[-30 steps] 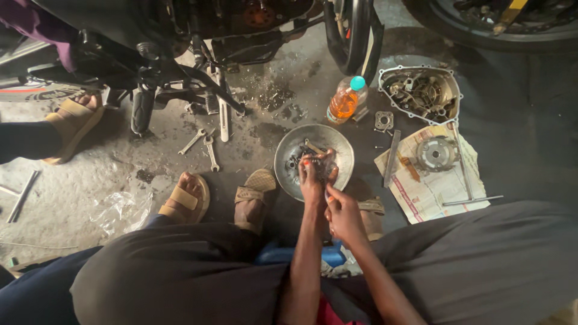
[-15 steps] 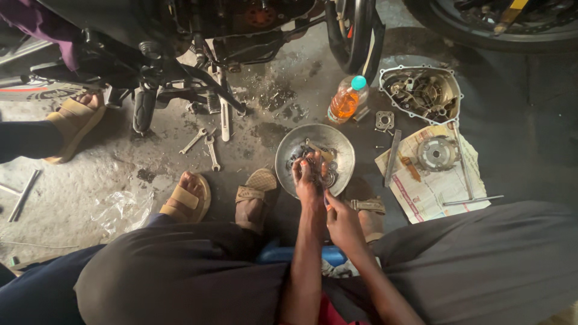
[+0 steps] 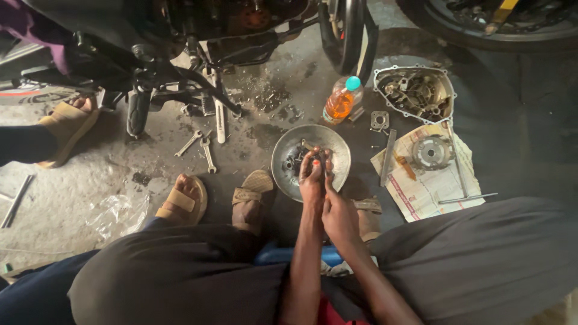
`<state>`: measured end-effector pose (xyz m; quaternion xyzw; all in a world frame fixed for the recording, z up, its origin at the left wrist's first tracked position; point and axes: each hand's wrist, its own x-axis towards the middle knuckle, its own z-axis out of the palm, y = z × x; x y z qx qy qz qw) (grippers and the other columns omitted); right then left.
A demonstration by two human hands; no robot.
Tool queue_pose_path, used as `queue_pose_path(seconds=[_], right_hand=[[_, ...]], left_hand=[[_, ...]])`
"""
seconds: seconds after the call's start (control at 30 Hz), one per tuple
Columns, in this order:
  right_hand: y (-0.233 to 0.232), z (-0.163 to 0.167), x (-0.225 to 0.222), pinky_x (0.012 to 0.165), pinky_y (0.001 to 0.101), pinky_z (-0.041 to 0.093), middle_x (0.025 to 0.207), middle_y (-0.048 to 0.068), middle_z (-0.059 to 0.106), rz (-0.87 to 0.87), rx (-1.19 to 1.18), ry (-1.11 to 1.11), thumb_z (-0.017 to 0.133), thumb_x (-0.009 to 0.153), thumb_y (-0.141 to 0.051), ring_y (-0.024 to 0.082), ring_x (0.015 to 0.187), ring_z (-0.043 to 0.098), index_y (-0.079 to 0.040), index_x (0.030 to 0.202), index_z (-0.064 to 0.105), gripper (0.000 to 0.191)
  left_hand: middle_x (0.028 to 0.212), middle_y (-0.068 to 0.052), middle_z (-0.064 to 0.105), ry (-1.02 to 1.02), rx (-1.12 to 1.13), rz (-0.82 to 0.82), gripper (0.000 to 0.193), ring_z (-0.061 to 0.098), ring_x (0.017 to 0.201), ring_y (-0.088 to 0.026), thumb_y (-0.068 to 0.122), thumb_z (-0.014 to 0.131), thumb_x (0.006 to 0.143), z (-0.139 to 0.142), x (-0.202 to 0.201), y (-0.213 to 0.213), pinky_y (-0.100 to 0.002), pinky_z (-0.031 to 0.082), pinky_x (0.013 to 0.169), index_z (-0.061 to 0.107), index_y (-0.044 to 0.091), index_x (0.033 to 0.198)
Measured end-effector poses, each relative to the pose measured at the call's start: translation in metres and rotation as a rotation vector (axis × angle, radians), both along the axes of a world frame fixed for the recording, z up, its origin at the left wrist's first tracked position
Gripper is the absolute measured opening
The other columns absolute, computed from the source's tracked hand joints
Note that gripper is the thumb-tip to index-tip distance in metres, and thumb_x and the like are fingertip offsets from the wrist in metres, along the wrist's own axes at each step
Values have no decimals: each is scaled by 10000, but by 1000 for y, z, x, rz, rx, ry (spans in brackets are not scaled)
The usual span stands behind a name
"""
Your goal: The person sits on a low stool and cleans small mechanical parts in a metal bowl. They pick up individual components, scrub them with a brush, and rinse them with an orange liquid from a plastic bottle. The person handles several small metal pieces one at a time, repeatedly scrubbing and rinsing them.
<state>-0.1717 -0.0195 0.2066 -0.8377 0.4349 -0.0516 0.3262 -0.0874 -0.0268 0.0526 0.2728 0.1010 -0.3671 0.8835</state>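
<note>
My left hand [image 3: 313, 177] reaches into the round metal bowl [image 3: 337, 144] on the floor, fingers pinched together on a small dark part I can't make out. My right hand [image 3: 338, 216] sits just behind it at six o'clock, touching the left wrist; its grip I cannot tell. An orange-filled bottle [image 3: 340, 102] stands at twelve o'clock of the bowl.

I'm sitting in a motorcycle repair workshop: wrenches [image 3: 201, 147] lying on oily concrete beside an opened engine cover [image 3: 415, 93].
</note>
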Motion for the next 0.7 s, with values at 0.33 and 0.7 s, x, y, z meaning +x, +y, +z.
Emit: queue_pose_path(seconds=[0.33,0.7], right_hand=[[6,-9,-4,642,530,520,859,246,700,72,-69,-115,599,902,-72,439,770,681,-100,1410,596,509],[-2,1,-2,657,521,536,872,251,701,79,-29,-60,613,931,-106,427,786,695,-196,1376,639,455]], left_hand=[[1261,-139,656,185,-26,58,289,675,1150,-306,108,524,1034,9,8,3,-465,611,947,562,100,1321],[1224,-116,685,102,158,140,250,690,1071,-231,169,532,1058,-13,5,1,-372,581,940,583,84,1288]])
